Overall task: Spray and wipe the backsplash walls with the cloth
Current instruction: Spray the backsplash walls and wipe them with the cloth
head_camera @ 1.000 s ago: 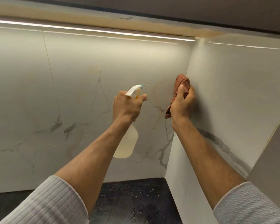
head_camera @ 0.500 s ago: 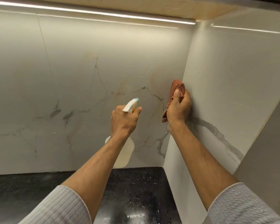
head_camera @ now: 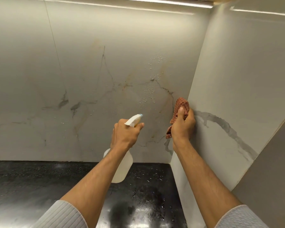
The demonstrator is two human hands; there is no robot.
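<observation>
My left hand grips the spray bottle; my right hand clutches the cloth against the side wall. Unwiped droplets on the back wall could run onto the countertop.

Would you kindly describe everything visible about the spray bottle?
The spray bottle has a translucent, whitish plastic body and a white trigger head with a pale blue nozzle tip. The left hand grips its neck, holding it in the air, nozzle aimed at the back wall, body hanging above the dark countertop.
</observation>
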